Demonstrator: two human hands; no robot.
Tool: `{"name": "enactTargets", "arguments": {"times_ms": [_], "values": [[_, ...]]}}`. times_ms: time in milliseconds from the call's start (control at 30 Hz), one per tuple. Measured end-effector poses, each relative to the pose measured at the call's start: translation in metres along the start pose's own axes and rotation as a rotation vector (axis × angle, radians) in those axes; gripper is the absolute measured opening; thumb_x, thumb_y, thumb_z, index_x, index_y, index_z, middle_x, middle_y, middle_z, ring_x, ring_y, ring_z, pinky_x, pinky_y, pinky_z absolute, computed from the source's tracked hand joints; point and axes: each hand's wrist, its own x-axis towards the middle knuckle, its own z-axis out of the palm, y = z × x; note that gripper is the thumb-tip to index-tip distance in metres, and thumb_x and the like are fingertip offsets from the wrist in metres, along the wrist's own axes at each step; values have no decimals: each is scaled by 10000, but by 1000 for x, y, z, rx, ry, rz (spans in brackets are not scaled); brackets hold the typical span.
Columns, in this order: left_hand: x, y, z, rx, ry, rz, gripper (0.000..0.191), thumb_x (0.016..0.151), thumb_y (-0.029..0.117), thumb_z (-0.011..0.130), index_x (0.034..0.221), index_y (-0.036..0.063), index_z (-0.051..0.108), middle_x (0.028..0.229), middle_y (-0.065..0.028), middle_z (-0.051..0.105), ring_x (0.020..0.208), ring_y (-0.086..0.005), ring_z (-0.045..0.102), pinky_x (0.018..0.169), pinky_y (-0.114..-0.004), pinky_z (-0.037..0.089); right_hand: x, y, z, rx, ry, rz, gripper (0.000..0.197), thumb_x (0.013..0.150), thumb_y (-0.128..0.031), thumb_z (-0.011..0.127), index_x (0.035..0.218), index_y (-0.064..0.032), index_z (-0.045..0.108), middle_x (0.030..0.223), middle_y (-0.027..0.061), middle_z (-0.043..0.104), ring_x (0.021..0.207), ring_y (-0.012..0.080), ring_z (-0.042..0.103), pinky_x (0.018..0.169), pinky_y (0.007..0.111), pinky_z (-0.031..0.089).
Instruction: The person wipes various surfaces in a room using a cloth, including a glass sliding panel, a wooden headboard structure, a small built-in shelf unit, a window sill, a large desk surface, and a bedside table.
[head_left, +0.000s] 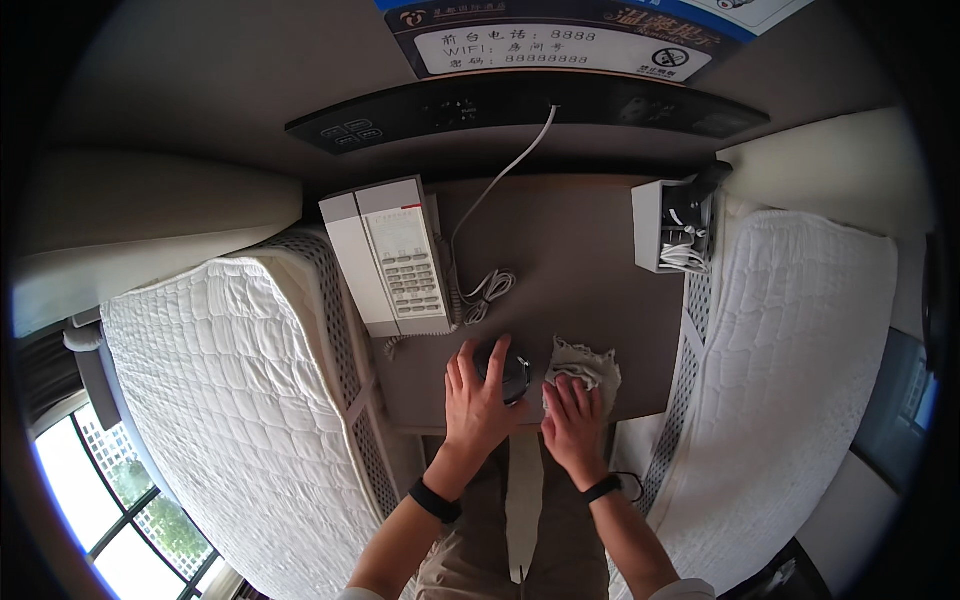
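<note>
A round, dark, glossy dish (513, 375), possibly a glass ashtray, sits near the front edge of the brown nightstand top (577, 225). My left hand (480, 397) curls over it from the left, fingers and thumb around its rim, hiding part of it. To the right lies a crumpled pale cloth (589, 364) with a frayed edge. My right hand (574, 416) grips the cloth's near part, with its fingers pressed down over the folds.
A corded desk telephone (397, 262) stands at the left, beside a bundled white cable (491, 292). A white box (652, 229) holding cords and dark items is at the back right. Beds with quilted white mattresses (255, 390) (780, 360) flank the nightstand. Behind runs a black wall panel (517, 109).
</note>
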Motion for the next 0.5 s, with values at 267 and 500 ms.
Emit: {"name": "enactTargets", "arguments": {"times_ms": [267, 500], "values": [[-7, -4, -7, 41, -75, -14, 941, 645, 231, 842, 1465, 135, 391, 1371, -216, 396, 1239, -408, 432, 1021, -495, 417, 82, 39, -34, -85, 81, 42, 556, 877, -153, 573, 1420, -89, 474, 1519, 154, 403, 1406, 373, 354, 1165, 567, 234], [40, -36, -58, 3, 535, -167, 880, 739, 272, 841, 1420, -19, 365, 1347, -263, 424, 1248, -427, 449, 1037, -496, 403, 128, 44, -47, -6, -45, -292, 540, 881, -157, 602, 1411, -138, 503, 1506, 81, 440, 1402, 293, 381, 1162, 517, 277]]}}
